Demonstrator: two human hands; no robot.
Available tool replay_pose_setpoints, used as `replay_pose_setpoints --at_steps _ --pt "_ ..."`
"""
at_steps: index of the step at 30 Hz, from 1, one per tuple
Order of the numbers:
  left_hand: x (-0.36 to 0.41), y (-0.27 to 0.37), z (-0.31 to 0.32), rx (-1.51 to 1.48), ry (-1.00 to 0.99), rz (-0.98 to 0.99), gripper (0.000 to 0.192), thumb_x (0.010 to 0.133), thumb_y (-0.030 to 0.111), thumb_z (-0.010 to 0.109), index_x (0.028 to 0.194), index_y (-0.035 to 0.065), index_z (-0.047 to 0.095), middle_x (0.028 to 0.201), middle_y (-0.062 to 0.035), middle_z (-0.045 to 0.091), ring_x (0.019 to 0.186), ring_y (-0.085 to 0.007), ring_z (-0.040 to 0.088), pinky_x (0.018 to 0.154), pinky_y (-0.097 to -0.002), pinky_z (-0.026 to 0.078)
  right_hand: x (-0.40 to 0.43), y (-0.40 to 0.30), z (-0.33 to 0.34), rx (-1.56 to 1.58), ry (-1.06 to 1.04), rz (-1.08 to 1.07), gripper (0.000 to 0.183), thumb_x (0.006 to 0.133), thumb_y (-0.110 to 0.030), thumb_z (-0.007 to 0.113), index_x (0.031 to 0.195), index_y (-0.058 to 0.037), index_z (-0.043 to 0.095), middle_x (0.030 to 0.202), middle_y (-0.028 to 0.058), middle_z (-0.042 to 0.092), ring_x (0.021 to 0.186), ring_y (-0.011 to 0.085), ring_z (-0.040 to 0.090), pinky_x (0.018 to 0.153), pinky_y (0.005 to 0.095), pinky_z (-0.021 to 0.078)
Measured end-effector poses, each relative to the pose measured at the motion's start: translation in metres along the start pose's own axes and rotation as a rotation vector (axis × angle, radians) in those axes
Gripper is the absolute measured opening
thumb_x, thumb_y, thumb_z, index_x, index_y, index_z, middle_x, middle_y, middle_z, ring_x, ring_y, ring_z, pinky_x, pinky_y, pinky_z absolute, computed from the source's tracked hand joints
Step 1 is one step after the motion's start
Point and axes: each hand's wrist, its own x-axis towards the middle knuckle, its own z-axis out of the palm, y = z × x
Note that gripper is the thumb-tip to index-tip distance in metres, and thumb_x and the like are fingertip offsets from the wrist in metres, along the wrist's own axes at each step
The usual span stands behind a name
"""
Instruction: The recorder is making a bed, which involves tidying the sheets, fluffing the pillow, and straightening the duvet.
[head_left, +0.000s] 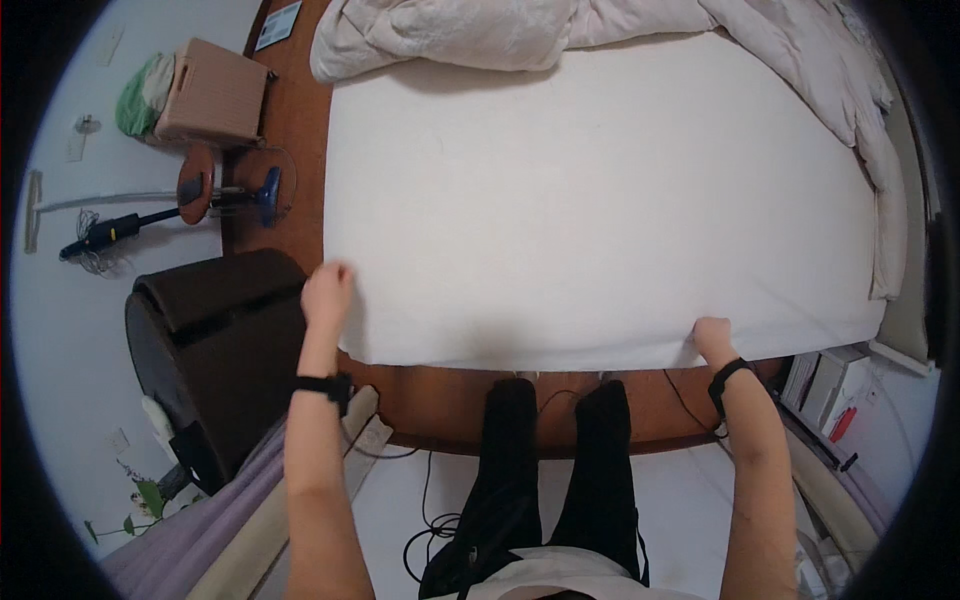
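Note:
A white sheet (585, 202) covers the bed before me, with faint creases along its near edge. My left hand (328, 292) is curled at the sheet's near left corner; whether cloth is between its fingers cannot be told. Near the right part of the front edge, my right hand (712, 335) is closed on the sheet, whose edge puckers beside it. A pale pink duvet (465, 34) lies bunched along the far side and down the right side of the bed.
A dark brown cylindrical piece of furniture (240, 352) stands close left of the bed. Beyond it are a stick vacuum (112, 232), a stool (196, 184) and a pink suitcase (217, 94). Cables (431, 529) lie near my legs. White binders (829, 382) stand at the right.

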Motion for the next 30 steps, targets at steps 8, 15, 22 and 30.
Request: replay_pose_setpoints --at_steps 8,15,22,30 --pt "0.104 0.181 0.032 -0.424 0.402 -0.119 0.026 0.068 0.028 0.067 0.088 0.0136 0.06 0.103 -0.004 0.05 0.098 -0.023 0.042 0.084 -0.0392 0.03 0.006 -0.01 -0.008 -0.037 -0.029 -0.046 0.009 0.068 -0.018 0.057 0.069 -0.0145 0.064 0.072 0.0031 0.063 0.07 0.022 0.061 0.06 0.0333 0.042" --pt "0.111 0.147 0.046 -0.449 0.457 -0.136 0.014 0.069 0.022 0.066 0.074 0.0093 0.063 0.082 -0.0048 0.057 0.082 -0.0226 0.051 0.078 -0.0373 0.032 0.007 -0.006 -0.001 -0.043 -0.05 -0.012 0.009 0.067 -0.017 0.056 0.068 -0.0133 0.064 0.073 0.0039 0.063 0.07 0.022 0.061 0.063 0.0336 0.042" --pt "0.041 -0.09 0.056 -0.099 0.276 -0.638 0.03 0.072 0.024 0.063 0.101 0.0173 0.06 0.116 -0.0097 0.048 0.101 -0.0277 0.049 0.081 -0.0397 0.042 0.0 -0.001 0.006 -0.022 -0.036 0.015 0.008 0.066 -0.016 0.056 0.065 -0.0124 0.063 0.069 0.0061 0.062 0.067 0.0228 0.061 0.06 0.0345 0.0408" --pt "0.025 0.08 0.05 -0.026 0.31 0.255 0.057 0.08 0.022 0.054 0.128 0.0024 0.029 0.133 -0.018 0.027 0.124 -0.0317 0.022 0.102 -0.0382 0.018 -0.002 -0.005 0.006 -0.024 -0.051 0.126 0.007 0.068 -0.016 0.056 0.068 -0.0125 0.063 0.071 0.0057 0.062 0.068 0.023 0.061 0.06 0.0359 0.0407"
